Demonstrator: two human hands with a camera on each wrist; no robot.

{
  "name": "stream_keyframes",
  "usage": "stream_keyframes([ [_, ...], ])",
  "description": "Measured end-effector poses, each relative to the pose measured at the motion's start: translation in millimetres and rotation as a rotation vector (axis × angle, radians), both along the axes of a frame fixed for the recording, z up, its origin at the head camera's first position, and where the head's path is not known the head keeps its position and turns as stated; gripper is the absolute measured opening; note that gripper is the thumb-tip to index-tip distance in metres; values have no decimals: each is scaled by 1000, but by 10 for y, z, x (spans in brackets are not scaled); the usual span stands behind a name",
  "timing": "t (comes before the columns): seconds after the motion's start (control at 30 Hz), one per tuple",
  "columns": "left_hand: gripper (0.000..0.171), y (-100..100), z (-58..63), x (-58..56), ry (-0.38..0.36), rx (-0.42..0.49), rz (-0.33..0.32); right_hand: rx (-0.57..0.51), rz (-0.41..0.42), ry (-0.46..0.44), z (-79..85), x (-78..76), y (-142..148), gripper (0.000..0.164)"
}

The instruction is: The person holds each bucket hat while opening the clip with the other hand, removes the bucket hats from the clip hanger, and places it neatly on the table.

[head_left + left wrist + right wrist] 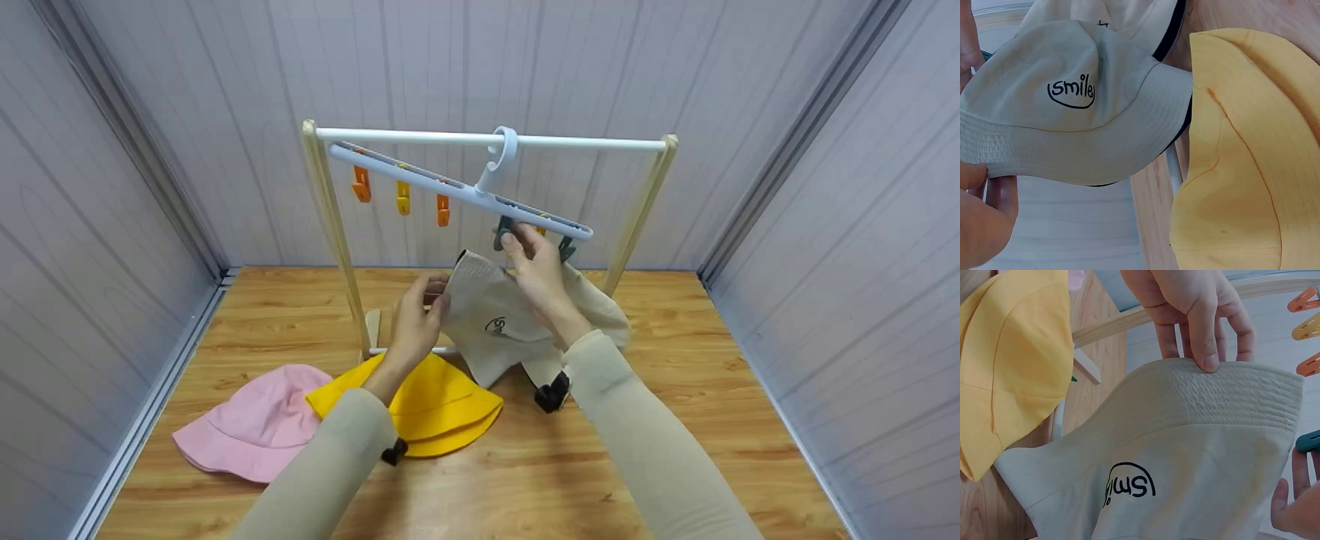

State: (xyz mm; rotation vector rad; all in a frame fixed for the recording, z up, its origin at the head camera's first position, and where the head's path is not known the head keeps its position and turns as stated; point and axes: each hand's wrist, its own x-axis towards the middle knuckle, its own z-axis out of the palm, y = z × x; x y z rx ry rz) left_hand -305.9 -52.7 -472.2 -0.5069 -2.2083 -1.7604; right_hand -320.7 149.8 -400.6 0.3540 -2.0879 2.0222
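At the middle of the scene, under the right half of a hanger [420,176] whose long axis slopes down rightward, a cream hat [495,300] is held sideways, crown toward the right and brim [466,279] facing left. The left hand [415,315] pinches that brim; the right hand [541,277] pinches a dark green clip [501,233]. A yellow hat [435,401] lies nearer, leftward.
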Motion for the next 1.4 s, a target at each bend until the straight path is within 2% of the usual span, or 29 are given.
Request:
stream_keyframes([
  [0.23,23,5,8,11,-1,-15,7,-17,6,-56,20,48,16,46],
  [0.43,21,-2,11,17,-1,-23,6,-2,11,-76,200,239,-11,46],
  [0.57,21,-3,6,18,-5,-22,12,-8,22,-77,225,296,-5,47],
  [0.67,21,3,11,26,-7,-12,12,-9,27,-92,206,310,25,47],
  [0.9,21,0,49,58,10,-27,36,-75,36,-101,-73,201,165,46],
  [1.17,21,19,74,87,19,-16,42,16,10,-35,-121,280,354,44],
  [1.4,21,23,98,116,28,-10,50,5,-1,-27,-183,363,519,43],
])
